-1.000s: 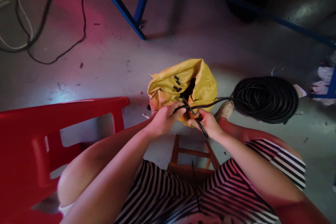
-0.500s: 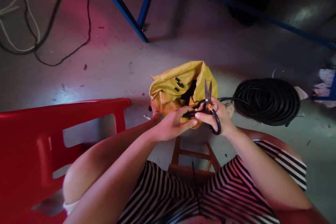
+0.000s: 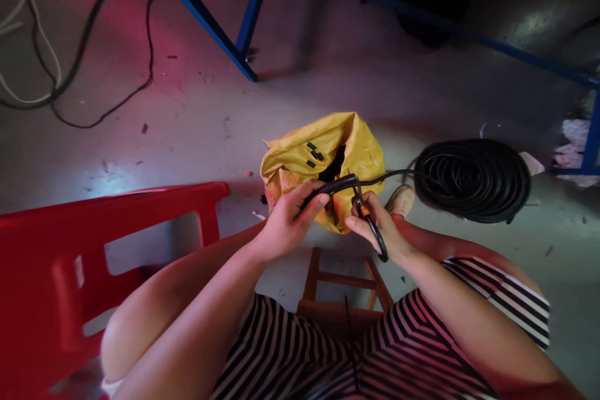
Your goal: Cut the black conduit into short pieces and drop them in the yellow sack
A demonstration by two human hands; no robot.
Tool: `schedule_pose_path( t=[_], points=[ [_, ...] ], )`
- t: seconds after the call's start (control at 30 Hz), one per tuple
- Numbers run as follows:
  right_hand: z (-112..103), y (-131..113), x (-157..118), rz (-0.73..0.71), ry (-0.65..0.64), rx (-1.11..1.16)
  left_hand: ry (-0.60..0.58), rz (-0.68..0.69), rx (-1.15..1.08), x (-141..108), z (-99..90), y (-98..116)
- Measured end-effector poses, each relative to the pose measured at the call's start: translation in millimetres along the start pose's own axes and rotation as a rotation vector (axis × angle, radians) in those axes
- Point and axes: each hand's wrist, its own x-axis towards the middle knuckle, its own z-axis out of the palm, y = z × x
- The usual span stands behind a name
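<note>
My left hand (image 3: pixel 293 219) is closed around a black ribbed piece (image 3: pixel 338 185), which looks like a spiral cable sleeve. A black cable (image 3: pixel 391 175) runs from its right end to the coil (image 3: pixel 473 180) on the floor. In my right hand (image 3: pixel 377 225) are scissors (image 3: pixel 370 219) with black handles and an orange-marked pivot. Their blades point up and cross the cable at the right end of the ribbed piece. Below both hands lies a crumpled yellow bag (image 3: pixel 365 150), with several short black pieces (image 3: pixel 315 153) on its folds and dark contents inside.
A red plastic chair (image 3: pixel 159 200) stands at the left. The wooden stool frame (image 3: pixel 344 281) shows between my legs. Blue metal legs (image 3: pixel 253 6) cross the top, with a dark bundle (image 3: pixel 431 0) behind. Loose cables (image 3: pixel 150 44) lie on the floor at upper left.
The scissors have turned and dropped from pointing up over the bag to crossing the cable. The ribbed piece and cable are now stretched out from my left hand. The view has shifted slightly.
</note>
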Motion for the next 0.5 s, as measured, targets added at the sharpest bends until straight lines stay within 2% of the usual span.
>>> schedule_pose_path(
  t=[0.17,0.5],
  points=[
    [4.4,-0.5,-11.1,0.03,-0.025,-0.017,-0.028,0.043,0.07,-0.4,3.8,5.8],
    [5.4,-0.2,-9.7,0.036,0.019,-0.046,-0.053,0.095,0.135,0.4,6.4,9.0]
  ],
)
